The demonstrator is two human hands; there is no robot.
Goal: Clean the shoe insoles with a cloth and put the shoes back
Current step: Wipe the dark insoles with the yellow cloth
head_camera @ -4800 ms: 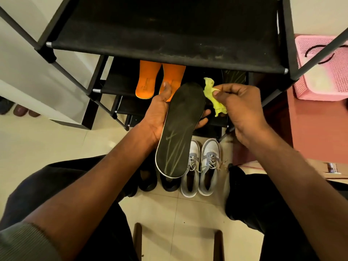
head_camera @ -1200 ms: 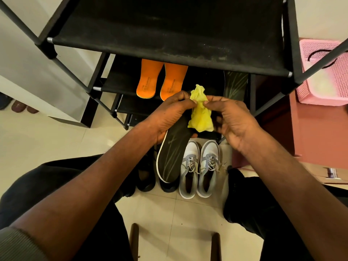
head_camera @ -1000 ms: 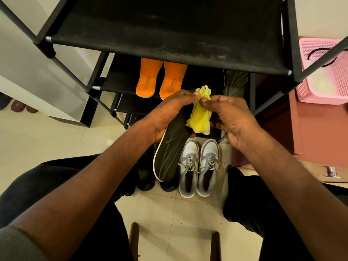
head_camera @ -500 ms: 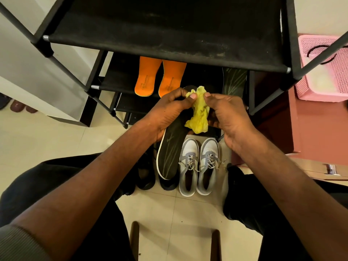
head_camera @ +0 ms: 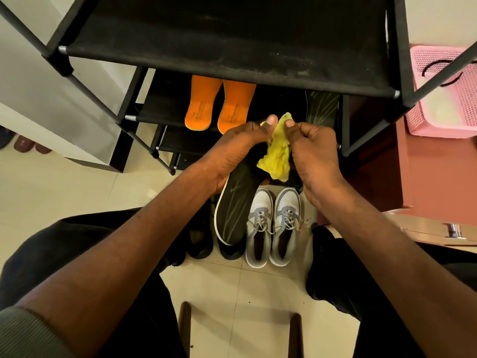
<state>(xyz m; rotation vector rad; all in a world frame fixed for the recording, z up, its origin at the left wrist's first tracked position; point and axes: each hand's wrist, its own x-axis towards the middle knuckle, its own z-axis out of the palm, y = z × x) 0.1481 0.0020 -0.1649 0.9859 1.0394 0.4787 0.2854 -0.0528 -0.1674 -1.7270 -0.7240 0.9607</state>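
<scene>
Writing: the two orange insoles (head_camera: 220,105) on the middle shelf each carry small printed lettering along the heel end; it is too small to read for sure.
Black insole (head_camera: 236,202): held over the floor, toe end up by the hands, heel end hanging above a black shoe (head_camera: 228,248); pale streak marks run along its surface.
Left hand (head_camera: 233,153): grips the black insole near its upper part, with thumb and forefinger pinching the top of the yellow cloth (head_camera: 277,151).
Right hand (head_camera: 313,153): fingers curled, thumb and forefinger pinching the cloth's top edge just beside the left thumb.
Cloth: crumpled, hanging between both hands in front of the insole.
Grey and white sneakers (head_camera: 272,226): side by side on the floor, laces tied, just right of the insole.
Second dark insole (head_camera: 321,105): on the shelf, right of the orange pair.
Shoe rack (head_camera: 219,45): black frame and fabric shelves.
Pink basket (head_camera: 444,91): at the far right.
</scene>
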